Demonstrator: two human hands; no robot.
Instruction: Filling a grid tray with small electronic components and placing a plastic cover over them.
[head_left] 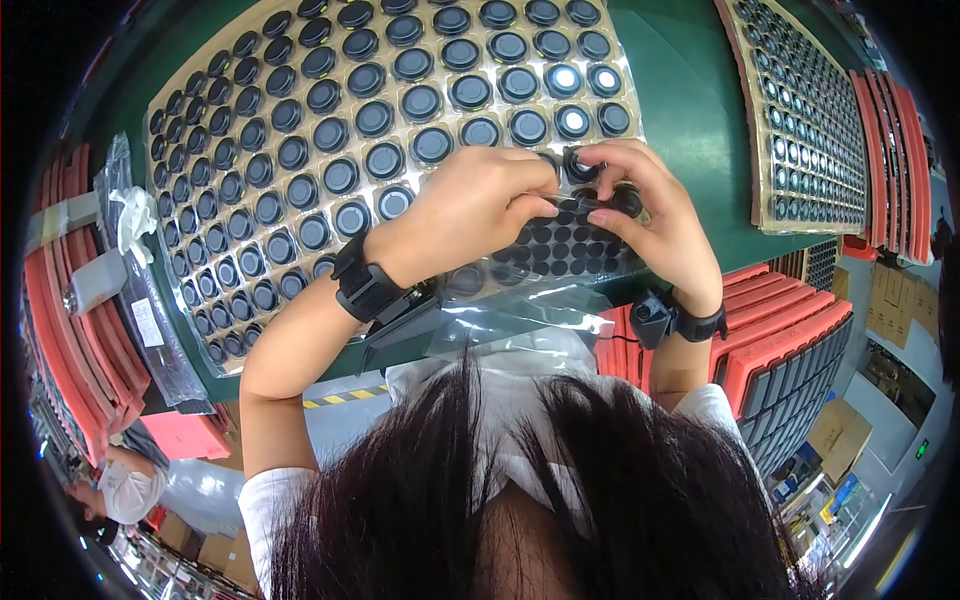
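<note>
My left hand [470, 205] is closed in a pinch, thumb and forefinger on the upper edge of a clear sheet of black round stickers [570, 248]. The sheet lies over the near right part of a large clear tray [243, 366] filled with rows of black round caps. My right hand [655, 210] has curled fingers, thumb and forefinger apart. Its forefinger touches a round cap [577, 166] in the tray, while the thumb rests by the sheet's top edge. I see nothing held between those fingers. Several caps at the right, such as a shiny-topped cap [565, 80], reflect light.
The trays rest on a green table [690, 120]. Another cap tray [800, 120] lies at the right. Red tray stacks [785, 325] stand nearby, more red trays [75, 320] at the left. Clear plastic film [520, 320] hangs at the near edge. A person [125, 485] is at the far lower left.
</note>
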